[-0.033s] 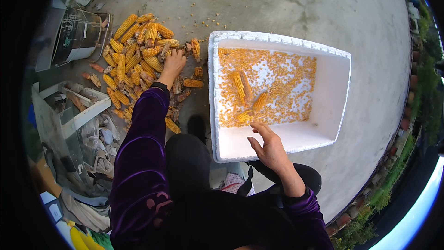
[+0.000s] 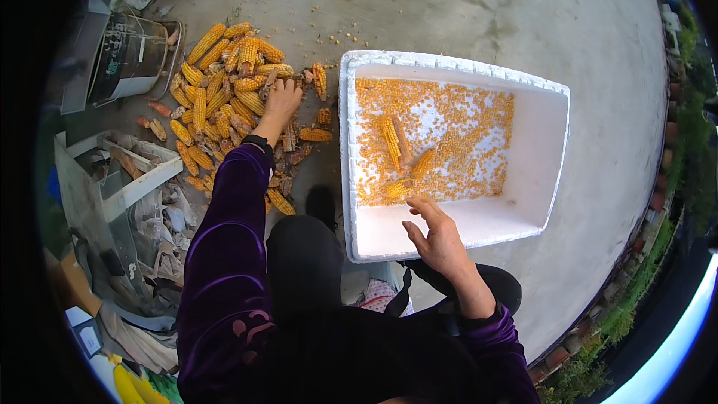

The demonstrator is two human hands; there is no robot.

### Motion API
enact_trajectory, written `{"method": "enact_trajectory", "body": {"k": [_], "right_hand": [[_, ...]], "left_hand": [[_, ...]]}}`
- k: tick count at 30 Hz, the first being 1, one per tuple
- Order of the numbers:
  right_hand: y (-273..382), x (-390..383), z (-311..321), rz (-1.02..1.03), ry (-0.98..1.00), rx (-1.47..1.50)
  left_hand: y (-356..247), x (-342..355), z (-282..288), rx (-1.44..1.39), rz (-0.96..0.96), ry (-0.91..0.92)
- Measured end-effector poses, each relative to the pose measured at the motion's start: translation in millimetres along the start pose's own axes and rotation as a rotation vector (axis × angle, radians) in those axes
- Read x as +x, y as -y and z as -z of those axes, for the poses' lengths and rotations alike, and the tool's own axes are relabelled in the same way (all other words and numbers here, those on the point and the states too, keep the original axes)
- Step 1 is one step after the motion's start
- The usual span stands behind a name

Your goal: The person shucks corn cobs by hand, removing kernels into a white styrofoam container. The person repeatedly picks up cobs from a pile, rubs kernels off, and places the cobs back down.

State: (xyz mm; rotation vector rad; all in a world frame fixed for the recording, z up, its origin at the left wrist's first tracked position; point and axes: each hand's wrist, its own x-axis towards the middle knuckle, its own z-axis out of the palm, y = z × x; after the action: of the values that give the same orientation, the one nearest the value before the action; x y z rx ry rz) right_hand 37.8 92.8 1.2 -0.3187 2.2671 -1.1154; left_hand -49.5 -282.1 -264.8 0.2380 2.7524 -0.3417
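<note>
We wear a deep purple velvet top with long sleeves, glossy along the folds; a darker pattern marks the left sleeve near the elbow. Our trousers are black. Both hands, left [image 2: 280, 101] and right [image 2: 440, 239], are bare

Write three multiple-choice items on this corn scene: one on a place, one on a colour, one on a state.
1. Where is the left hand?
A. on the corn pile
B. inside the box
C. on the knee

2. What colour is the foam box?
A. blue
B. white
C. green

3. How is the right hand?
A. clenched on a cob
B. open, empty
C. out of view

Answers: 1 A, it reaches into the cobs on the ground; 2 B, its walls are white; 3 B, its fingers are spread over the box's near edge, holding nothing.
</note>
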Motion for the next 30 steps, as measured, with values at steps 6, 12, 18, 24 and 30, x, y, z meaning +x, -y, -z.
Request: {"method": "enact_trajectory", "body": {"k": [6,12,18,24,30], "right_hand": [[7.7,-7.4,4.2,0.062,-0.047,-0.036],[15.0,-8.6,-3.2,0.090,-0.083,0.056],[61.3,10.5,-1.6,0.453,-0.354,-0.075],[59.1,5.5,-0.4,0.411,0.003,0.318],[45.0,-14.7,30.9,0.041,-0.004,0.485]], "left_hand": [[51.2,-56.0,73.0,-1.491,0.793,-0.477],[43.8,-142.5,152.9,-2.492,0.529,-0.187],[-11.0,-166.4,238.0,-2.283,0.086,0.203],[-60.3,-168.7,305.3,-2.040,-0.295,0.211],[-87.0,-152.2,339.3,-1.871,-0.257,0.169]]}}
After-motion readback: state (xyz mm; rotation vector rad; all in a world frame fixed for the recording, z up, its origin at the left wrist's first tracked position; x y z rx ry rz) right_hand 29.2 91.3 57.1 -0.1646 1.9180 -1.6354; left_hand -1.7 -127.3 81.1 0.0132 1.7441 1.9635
